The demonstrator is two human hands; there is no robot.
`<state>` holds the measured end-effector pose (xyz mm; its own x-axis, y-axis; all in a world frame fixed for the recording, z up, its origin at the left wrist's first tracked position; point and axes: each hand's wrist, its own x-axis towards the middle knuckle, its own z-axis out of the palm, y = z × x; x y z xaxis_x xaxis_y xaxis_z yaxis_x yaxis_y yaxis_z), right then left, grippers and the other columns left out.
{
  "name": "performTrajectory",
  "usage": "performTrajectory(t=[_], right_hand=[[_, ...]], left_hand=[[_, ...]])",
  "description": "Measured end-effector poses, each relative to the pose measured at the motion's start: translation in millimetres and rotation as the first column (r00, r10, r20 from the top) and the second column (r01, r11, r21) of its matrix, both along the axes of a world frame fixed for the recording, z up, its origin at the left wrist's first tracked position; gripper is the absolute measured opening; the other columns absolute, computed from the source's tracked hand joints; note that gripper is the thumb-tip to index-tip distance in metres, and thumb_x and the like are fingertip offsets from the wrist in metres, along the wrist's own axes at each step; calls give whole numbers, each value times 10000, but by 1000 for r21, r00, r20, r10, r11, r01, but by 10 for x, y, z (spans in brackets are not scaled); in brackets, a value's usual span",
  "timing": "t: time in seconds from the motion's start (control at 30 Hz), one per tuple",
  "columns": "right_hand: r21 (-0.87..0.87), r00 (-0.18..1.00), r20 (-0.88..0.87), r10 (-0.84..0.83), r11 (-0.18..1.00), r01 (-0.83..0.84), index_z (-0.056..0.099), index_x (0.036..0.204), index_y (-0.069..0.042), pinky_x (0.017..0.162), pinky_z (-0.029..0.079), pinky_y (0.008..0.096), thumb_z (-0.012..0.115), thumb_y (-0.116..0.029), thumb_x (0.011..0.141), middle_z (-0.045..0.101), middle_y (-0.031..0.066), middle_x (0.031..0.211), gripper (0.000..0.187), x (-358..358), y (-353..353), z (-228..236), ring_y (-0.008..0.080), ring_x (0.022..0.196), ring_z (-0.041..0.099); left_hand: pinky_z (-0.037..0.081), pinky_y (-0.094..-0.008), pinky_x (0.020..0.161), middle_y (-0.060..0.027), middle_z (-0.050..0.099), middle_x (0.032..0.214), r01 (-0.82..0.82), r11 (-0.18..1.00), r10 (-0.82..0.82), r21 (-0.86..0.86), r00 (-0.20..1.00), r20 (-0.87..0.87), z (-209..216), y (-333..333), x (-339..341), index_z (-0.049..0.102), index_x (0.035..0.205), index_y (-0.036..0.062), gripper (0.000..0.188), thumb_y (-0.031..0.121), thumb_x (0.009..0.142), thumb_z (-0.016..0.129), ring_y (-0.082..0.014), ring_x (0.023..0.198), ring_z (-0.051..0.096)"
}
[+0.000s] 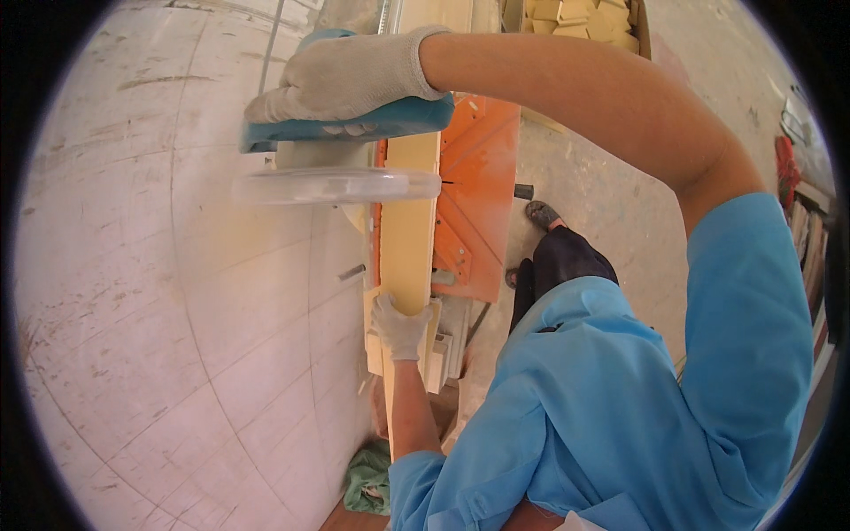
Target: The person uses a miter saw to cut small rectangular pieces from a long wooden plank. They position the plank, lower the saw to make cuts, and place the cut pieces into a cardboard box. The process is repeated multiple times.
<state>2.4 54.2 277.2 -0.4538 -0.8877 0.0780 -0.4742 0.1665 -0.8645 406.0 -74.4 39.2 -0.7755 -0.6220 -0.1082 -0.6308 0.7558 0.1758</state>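
My right hand (341, 80), in a pale work glove, is closed around the blue upper part of a mitre saw (390, 122); its handle is mostly hidden under the glove. Just below is the saw's clear round guard (336, 186), seen nearly edge-on and over a long yellowish board (407, 252). The board lies lengthwise along the orange saw table (478, 203). Closer to my body, my left hand (403, 326), gloved too, grips the near part of the board from above. Where the blade meets the board is hidden by the guard.
A tiled white wall (239, 310) runs close along the left. Cut yellowish pieces fill a box (645, 31) at the top. A dark knob (524, 191) sticks out from the saw table. Green cloth (367, 478) lies low by the wall. My foot (542, 214) is right of the table.
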Motion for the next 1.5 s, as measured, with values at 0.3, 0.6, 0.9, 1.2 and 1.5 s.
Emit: performTrajectory(t=[0.3, 0.6, 0.9, 1.2, 1.5], right_hand=[[50, 996, 90, -16, 999, 12, 704, 829, -2, 737, 546, 423, 437, -635, 1021, 701, 125, 766, 713, 41, 29, 67, 245, 655, 680], [166, 993, -101, 62, 985, -44, 598, 1438, -241, 643, 611, 327, 386, -220, 1092, 715, 81, 802, 406, -6, -41, 56, 149, 611, 697], [160, 965, -253, 67, 987, -27, 632, 1400, -287, 719, 586, 318, 341, -331, 1123, 716, 47, 836, 404, 51, -1, 116, 144, 698, 710], [-287, 973, -222, -56, 958, -10, 634, 1388, -140, 741, 594, 322, 424, -381, 1094, 722, 74, 874, 434, -307, -100, -405, 173, 743, 721], [510, 943, 103, -316, 831, 222, 723, 1177, -36, 845, 571, 477, 513, -455, 1035, 728, 196, 1142, 491, -475, 307, -2220, 360, 984, 712]], left_hand=[[451, -558, 953, -168, 567, 1211, 57, 998, -59, -22, 996, -74, 40, 43, -38, 483, 1370, 125, 929, 340, 582, 924, -416, 1144, 551], [479, -514, 1028, -186, 574, 1309, 42, 994, -46, 96, 998, 49, 172, -9, 53, 482, 1419, 68, 979, 260, 571, 931, -403, 1237, 547], [479, -507, 958, -150, 582, 1220, 52, 998, -52, 20, 999, 13, 32, -43, 143, 523, 1254, 58, 829, 280, 569, 935, -390, 1170, 555], [470, -508, 1010, -165, 574, 1249, -3, 1000, 1, 28, 996, 84, 60, -7, 94, 526, 1281, 45, 849, 310, 582, 929, -393, 1201, 539], [471, -507, 990, -154, 585, 1218, 9, 1000, -12, 27, 995, 94, 111, 23, 60, 525, 1261, 50, 816, 293, 595, 929, -391, 1180, 544]])
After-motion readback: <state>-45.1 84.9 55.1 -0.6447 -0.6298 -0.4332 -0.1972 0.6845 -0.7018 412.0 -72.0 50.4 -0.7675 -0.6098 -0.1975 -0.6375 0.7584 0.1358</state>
